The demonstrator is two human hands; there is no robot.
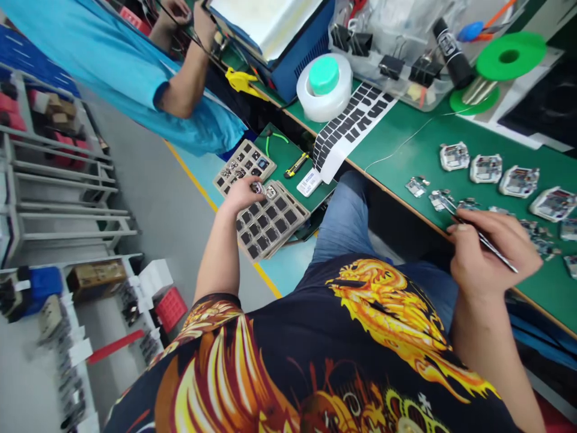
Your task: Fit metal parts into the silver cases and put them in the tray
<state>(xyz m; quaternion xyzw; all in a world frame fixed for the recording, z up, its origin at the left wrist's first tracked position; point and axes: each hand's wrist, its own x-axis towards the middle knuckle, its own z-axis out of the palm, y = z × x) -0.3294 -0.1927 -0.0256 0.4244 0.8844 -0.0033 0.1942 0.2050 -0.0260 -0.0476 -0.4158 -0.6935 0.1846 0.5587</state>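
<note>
My right hand (493, 249) is closed on a pair of metal tweezers (484, 243), whose tips reach a small circuit board (437, 200) on the green bench. Over a compartment tray (270, 225) at the left, my left hand (241, 195) pinches a small electronic module (256, 187) between thumb and fingers. Beside it, a similar pale module (270, 192) sits at the tray's upper edge. Many of that tray's compartments hold dark square parts. Just behind lies a second compartment tray (246, 162), partly filled with small parts.
Several white-cased assemblies (487, 169) line the green bench (406, 156). A solder wire spool (509, 57), a tape roll (323, 87), a label sheet (351, 123) and a clip box (433, 99) stand farther back. A yellow cutter (296, 165) lies near the trays. A co-worker in blue (148, 66) works at upper left.
</note>
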